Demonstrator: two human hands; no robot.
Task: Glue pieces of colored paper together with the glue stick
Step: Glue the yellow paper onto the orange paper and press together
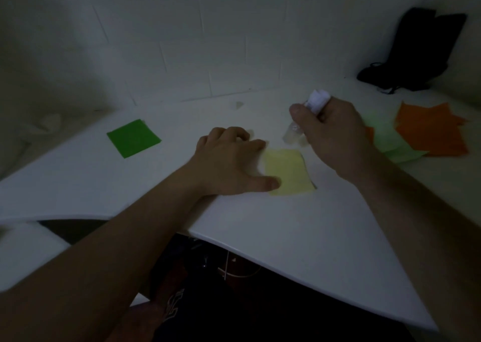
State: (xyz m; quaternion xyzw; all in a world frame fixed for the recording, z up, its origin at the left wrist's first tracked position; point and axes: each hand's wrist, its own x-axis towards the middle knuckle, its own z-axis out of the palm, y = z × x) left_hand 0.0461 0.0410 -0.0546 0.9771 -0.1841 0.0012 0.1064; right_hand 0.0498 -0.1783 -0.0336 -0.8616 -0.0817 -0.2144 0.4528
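On the table, left hand presses yellow paper, fingers relaxed; right hand grips glue stick.

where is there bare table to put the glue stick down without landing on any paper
Bare white table runs between the yellow paper and the near edge, and between the dark green square and the left hand. It is crowded on the right, where pale green paper and orange paper overlap beside the right hand gripping the glue stick.
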